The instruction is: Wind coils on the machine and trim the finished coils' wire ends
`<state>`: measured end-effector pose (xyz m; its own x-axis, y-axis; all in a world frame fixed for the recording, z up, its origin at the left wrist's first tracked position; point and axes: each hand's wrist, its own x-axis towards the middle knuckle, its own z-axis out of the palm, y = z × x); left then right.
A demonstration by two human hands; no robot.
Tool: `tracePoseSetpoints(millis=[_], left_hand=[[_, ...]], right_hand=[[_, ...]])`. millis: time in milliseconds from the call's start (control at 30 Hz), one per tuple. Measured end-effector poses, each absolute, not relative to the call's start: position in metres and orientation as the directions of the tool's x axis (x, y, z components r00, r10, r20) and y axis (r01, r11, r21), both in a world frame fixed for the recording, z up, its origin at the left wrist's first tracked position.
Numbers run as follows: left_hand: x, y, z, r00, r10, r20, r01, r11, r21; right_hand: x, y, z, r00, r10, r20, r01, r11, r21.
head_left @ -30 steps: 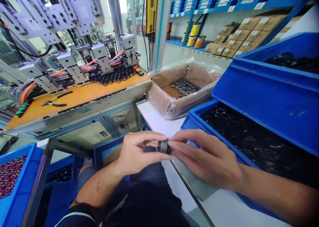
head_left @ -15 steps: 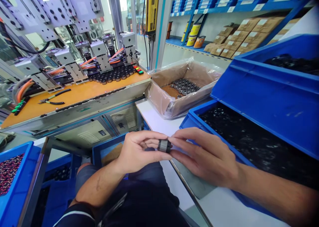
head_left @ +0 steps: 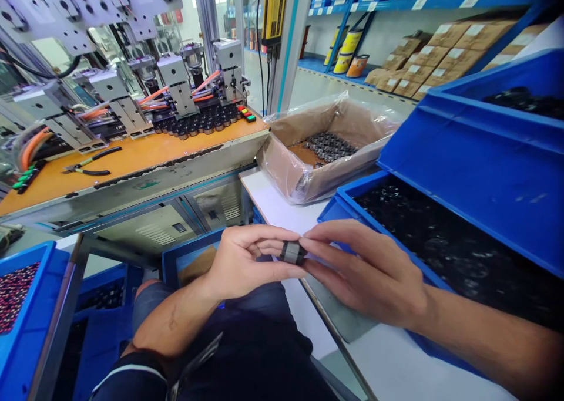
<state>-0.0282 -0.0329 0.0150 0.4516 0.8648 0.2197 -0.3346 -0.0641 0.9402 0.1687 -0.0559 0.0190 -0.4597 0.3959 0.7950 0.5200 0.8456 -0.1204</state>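
Note:
A small ring-shaped stator core (head_left: 291, 252), grey metal in the middle with black plastic ends, is held up between my two hands above the white worktop's edge. My left hand (head_left: 244, 261) is closed on it, with the thumb below and fingers above. From the other side my right hand (head_left: 374, 269) pinches at its right end with the fingertips. Part of the core's far side is hidden by fingers. Beside my right hand stands a blue bin (head_left: 341, 208) full of black plastic parts (head_left: 423, 242).
A plastic-lined carton (head_left: 304, 181) holds several grey cores (head_left: 330, 147). Above the parts bin sits a tilted blue bin (head_left: 476, 154). At left, a machine bench (head_left: 176, 151) carries pliers (head_left: 90, 163) and rows of cores (head_left: 198, 122). A blue bin (head_left: 48, 283) with red-and-black parts stands at far left.
The camera view has shifted slightly. Both hands stay on the stator core, which seems a little turned, with its black right end showing more.

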Motion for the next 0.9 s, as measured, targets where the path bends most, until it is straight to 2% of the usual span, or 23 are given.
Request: tracePoseSetpoints(millis=[333,567,767,900], left_hand=[[-0.0269,-0.0317,0.0161,0.454,0.862,0.225,-0.392,-0.033,0.919],[-0.0310,-0.0309,0.0120,0.462,0.881,0.103,-0.278,0.033,0.960],[-0.0331,-0.0312,0.0109,0.483,0.875,0.037,-0.265,0.105,0.959],[-0.0337,-0.0316,0.0094,0.496,0.868,0.011,-0.256,0.134,0.957]], right_hand=[[0.1684,-0.0531,0.0209,-0.484,0.362,0.797,0.513,0.855,-0.076],[0.1689,-0.0518,0.0222,-0.506,0.346,0.790,0.516,0.856,-0.045],[0.1724,-0.0533,0.0268,-0.569,0.294,0.768,0.535,0.842,0.074],[0.1709,-0.0543,0.0271,-0.570,0.314,0.759,0.545,0.836,0.063]])
